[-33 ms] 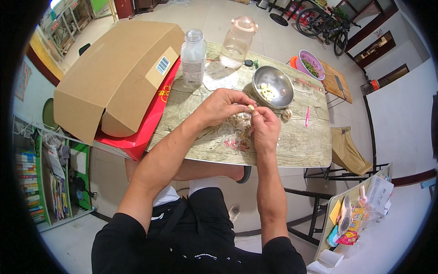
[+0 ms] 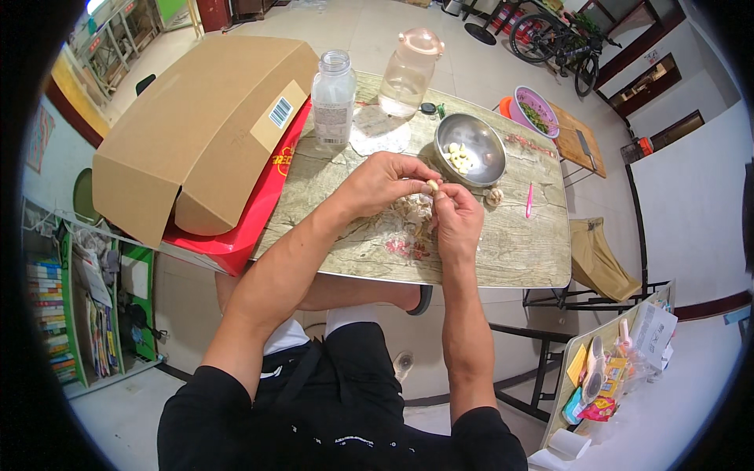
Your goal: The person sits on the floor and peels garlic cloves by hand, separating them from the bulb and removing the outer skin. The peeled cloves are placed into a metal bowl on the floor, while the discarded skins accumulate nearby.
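Observation:
Between the fingertips of both hands is a pale garlic clove [image 2: 432,185]. My left hand [image 2: 383,182] pinches it from the left, thumb and fingers closed. From the right, my right hand [image 2: 458,217] has its thumb and forefinger pressed against it. Just beyond them stands a steel bowl [image 2: 488,157] with several peeled cloves [image 2: 457,157] lying in it. Papery garlic skins [image 2: 408,216] are scattered on the table beneath my hands, which partly cover them. A garlic bulb [image 2: 494,196] rests by the bowl's near rim.
The wood-patterned table [image 2: 518,251] also carries a pink pen-like tool [image 2: 529,200], an empty clear jar [image 2: 333,102] and a jug of water [image 2: 406,74]. At left a large cardboard box [image 2: 196,118] sits on a red box [image 2: 228,247]. Farther right, a purple basin [image 2: 542,98] holds greens.

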{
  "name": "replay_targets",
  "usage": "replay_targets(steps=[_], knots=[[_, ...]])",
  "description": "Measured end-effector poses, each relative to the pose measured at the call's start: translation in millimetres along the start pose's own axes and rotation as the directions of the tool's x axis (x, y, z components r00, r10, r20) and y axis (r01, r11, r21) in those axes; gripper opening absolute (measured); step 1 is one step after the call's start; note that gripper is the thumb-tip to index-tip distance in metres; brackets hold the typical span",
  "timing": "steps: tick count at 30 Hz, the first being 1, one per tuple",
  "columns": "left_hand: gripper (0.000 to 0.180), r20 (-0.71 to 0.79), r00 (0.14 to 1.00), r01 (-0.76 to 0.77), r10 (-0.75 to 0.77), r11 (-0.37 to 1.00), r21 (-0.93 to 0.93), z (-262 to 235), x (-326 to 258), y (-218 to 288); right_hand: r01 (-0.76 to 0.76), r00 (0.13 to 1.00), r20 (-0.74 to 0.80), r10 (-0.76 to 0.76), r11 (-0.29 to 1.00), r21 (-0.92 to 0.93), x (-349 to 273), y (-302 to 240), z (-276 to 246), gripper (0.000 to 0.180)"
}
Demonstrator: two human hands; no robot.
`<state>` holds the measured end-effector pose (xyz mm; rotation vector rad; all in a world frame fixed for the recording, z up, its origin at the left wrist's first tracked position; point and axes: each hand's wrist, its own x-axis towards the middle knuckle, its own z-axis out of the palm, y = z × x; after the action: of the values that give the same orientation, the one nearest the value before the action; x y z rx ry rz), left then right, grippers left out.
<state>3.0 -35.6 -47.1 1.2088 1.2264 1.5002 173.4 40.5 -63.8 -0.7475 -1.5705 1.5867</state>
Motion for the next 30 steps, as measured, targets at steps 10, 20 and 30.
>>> replay_targets(steps=[10,20,30], knots=[[0.026,-0.028,1.000,-0.006,0.007,0.999,0.049,-1.9,-2.0,9.9,0.057,0.998,0.002,-0.057,0.998,-0.019,-1.3,-2.8,4.6,0.009],[0.032,0.021,0.999,-0.035,0.033,0.990,0.135,-1.9,-3.9,17.8,0.120,0.992,-0.011,-0.122,0.987,-0.108,-2.0,1.6,4.9,0.013],[0.040,0.096,0.977,-0.209,0.190,0.945,0.253,-5.7,-0.6,4.5,0.041,0.993,-0.079,-0.085,0.896,-0.443,-3.6,-7.7,8.5,0.014]])
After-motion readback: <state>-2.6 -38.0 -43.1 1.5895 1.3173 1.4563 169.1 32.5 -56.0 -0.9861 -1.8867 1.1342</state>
